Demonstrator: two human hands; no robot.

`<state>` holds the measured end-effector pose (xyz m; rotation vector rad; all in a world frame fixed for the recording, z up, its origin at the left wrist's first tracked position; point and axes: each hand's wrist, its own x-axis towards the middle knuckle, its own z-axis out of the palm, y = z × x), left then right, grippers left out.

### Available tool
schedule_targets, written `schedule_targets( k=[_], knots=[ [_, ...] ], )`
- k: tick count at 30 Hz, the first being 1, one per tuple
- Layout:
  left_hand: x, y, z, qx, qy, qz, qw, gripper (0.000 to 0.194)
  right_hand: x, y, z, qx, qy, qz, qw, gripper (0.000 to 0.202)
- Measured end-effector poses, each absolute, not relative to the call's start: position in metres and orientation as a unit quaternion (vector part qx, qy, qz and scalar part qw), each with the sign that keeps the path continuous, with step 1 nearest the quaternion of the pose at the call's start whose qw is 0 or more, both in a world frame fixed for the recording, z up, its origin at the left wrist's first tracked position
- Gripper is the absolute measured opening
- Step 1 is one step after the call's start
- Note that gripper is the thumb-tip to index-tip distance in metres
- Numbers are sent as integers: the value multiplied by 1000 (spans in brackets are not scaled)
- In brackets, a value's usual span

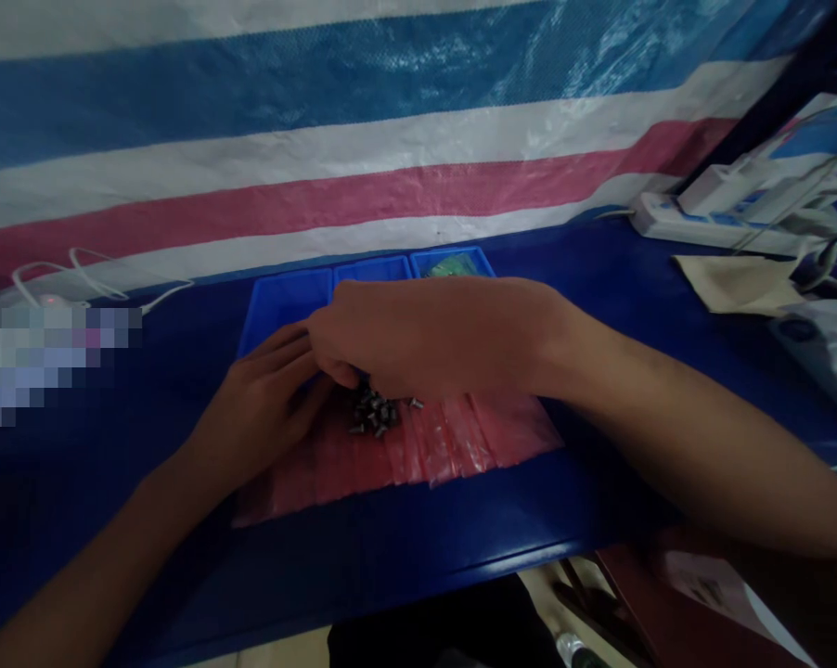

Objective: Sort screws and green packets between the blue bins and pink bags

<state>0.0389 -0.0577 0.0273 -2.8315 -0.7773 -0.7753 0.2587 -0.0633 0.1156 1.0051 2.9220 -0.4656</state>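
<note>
My left hand (269,399) reaches in from the lower left. Its fingers lie together, bent toward the right hand, and their tips are hidden where the hands meet. Across the middle stretches my right hand (432,334), back upward, with its fingers curled closed; what they pinch, if anything, is out of sight. Just below it a small heap of dark metal screws (373,413) rests on overlapping pink plastic bags (425,450). One loose screw (417,404) sits to the right of the heap.
Behind the hands stand blue bins (286,295), one holding green material (453,265). The blue table (453,547) backs onto a striped sheet (363,199). Far right are a power strip (697,223) with cables and a beige piece (735,283); a white cable (168,295) lies left.
</note>
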Motion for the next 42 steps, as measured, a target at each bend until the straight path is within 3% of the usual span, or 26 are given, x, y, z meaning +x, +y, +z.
schedule_targets(
  k=[12,27,35,42],
  knots=[
    [34,-58,24,-930,-267,-246,51,28,259,-52,116,281,942,-185,4,23],
    [36,-59,29,-928,-277,-248,28,34,255,-57,117,267,942,-204,-1,39],
    [37,-58,29,-922,-298,-246,-16,34,254,-56,115,277,938,-211,3,28],
    [33,-57,23,-925,-277,-256,44,26,263,-53,120,299,943,-139,-49,28]
  ],
)
